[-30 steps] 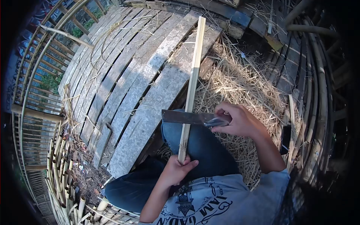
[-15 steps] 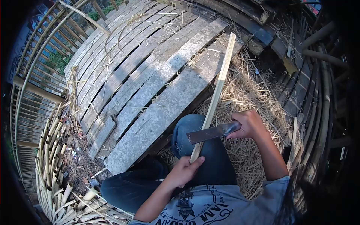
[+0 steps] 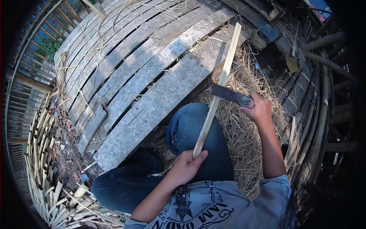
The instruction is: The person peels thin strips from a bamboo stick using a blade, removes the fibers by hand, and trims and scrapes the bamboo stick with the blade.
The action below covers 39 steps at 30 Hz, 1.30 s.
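Observation:
My left hand point(image 3: 187, 166) is closed around the lower end of a long pale bamboo strip point(image 3: 207, 128). The strip slants up and away across my bent knee, its far end out over the straw-like shavings. In my right hand point(image 3: 260, 109) is a broad, dark-bladed knife point(image 3: 227, 93), gripped by its handle, which the fingers mostly cover. Its blade lies across the strip at about mid-length, appearing to touch it. Whether the edge bites into the bamboo I cannot tell.
A slatted wooden platform point(image 3: 152, 93) spreads ahead and to the left, with a loose board piece point(image 3: 92, 128) on it. Shavings point(image 3: 248, 152) cover the ground at right. Cut bamboo poles point(image 3: 38, 152) lie at left, below a bamboo fence point(image 3: 26, 82).
My right hand and the knife have moved up along the strip, away from my left hand. My left hand keeps its hold on the lower end. The view has shifted slightly.

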Each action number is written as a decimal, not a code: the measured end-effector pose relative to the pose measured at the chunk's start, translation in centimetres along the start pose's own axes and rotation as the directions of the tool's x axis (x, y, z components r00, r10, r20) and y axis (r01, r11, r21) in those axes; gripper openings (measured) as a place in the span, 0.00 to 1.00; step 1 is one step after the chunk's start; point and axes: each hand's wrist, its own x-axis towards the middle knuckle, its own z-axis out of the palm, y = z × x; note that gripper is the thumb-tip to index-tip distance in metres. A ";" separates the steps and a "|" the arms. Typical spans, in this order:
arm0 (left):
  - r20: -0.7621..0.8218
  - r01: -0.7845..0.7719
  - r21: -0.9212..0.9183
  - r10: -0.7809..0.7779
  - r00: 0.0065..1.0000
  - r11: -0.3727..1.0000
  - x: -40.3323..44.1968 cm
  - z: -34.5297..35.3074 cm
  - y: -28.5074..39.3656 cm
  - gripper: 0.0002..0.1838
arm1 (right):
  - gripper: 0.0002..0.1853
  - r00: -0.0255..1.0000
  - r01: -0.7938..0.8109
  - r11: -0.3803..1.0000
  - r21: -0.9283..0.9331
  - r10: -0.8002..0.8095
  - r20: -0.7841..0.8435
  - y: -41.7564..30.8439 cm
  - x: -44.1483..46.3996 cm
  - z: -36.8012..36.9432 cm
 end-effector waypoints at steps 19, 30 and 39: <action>-0.149 -0.154 0.008 0.154 0.977 0.988 -0.5 1.2 -0.7 0.24 | 0.40 0.948 0.317 0.924 0.216 -0.316 -0.040 -3.0 -0.7 1.4; -0.129 -0.195 0.016 0.195 0.972 0.981 0.4 0.9 -2.2 0.24 | 0.39 0.996 0.086 0.994 0.073 -0.088 0.027 -2.9 -1.7 -1.4; -0.161 -0.136 0.082 0.148 0.976 0.987 -0.2 0.1 -1.7 0.26 | 0.36 0.986 0.149 0.982 0.120 -0.156 0.055 -1.2 0.6 0.5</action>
